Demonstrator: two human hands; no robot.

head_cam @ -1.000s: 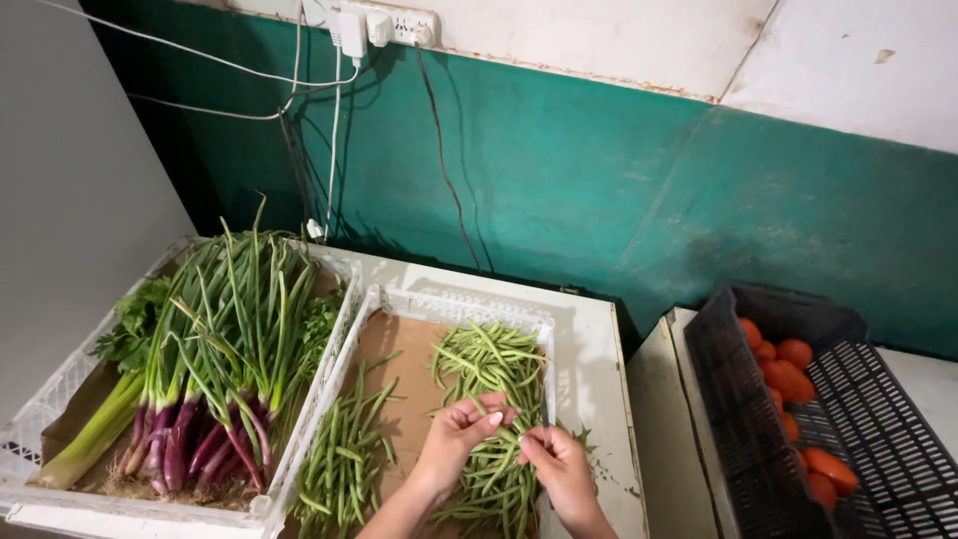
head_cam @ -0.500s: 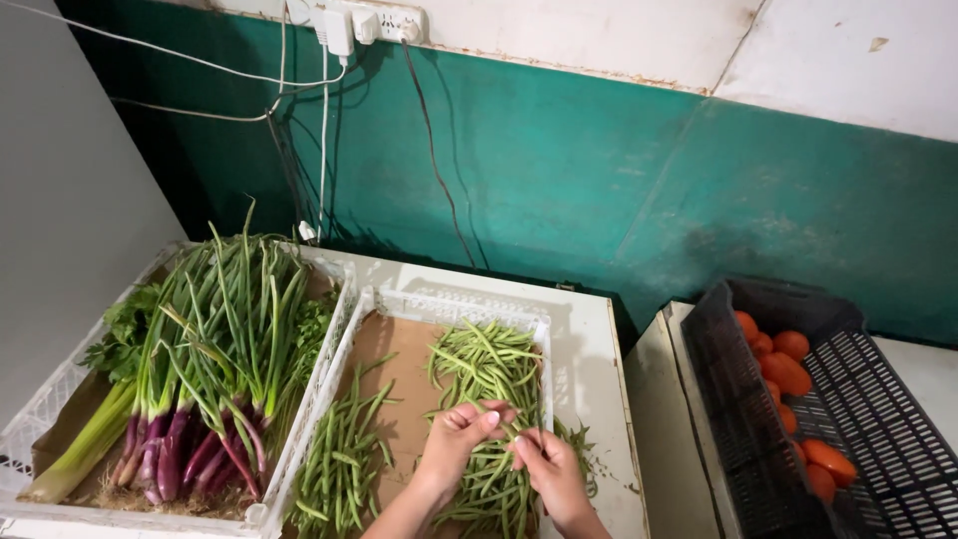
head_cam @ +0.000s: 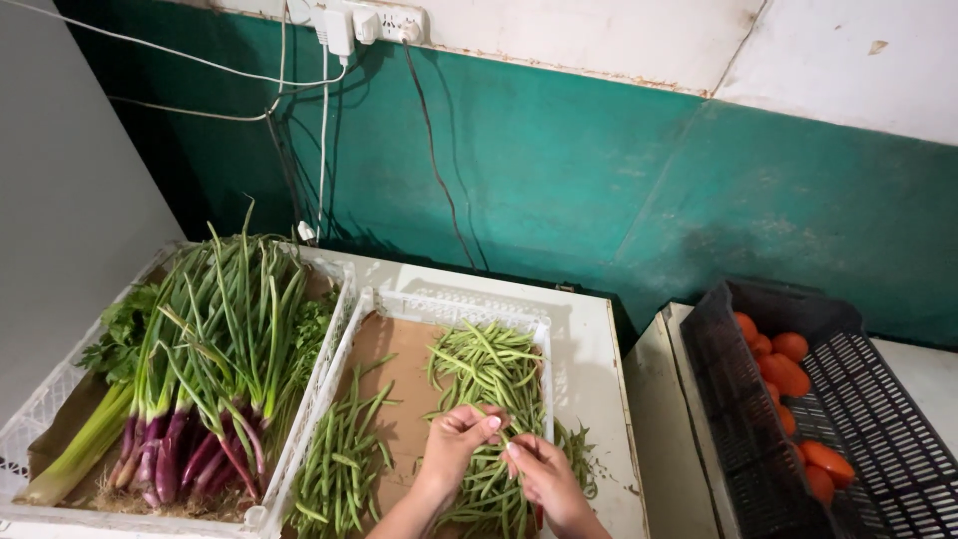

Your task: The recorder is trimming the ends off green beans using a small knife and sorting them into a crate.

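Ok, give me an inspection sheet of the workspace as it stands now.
Surface: white counter against a green wall; a second pale counter to its right.
Job's things: green beans heaped on cardboard in a white crate; a smaller pile to the left in the same crate.
Clutter: a few beans hang over the crate's right edge.
Hands: left hand and right hand both pinch beans over the heap.
Cables: a power strip up on the wall, with cords hanging down.
Surroundings: spring onions in a left crate; tomatoes in a black crate to the right.
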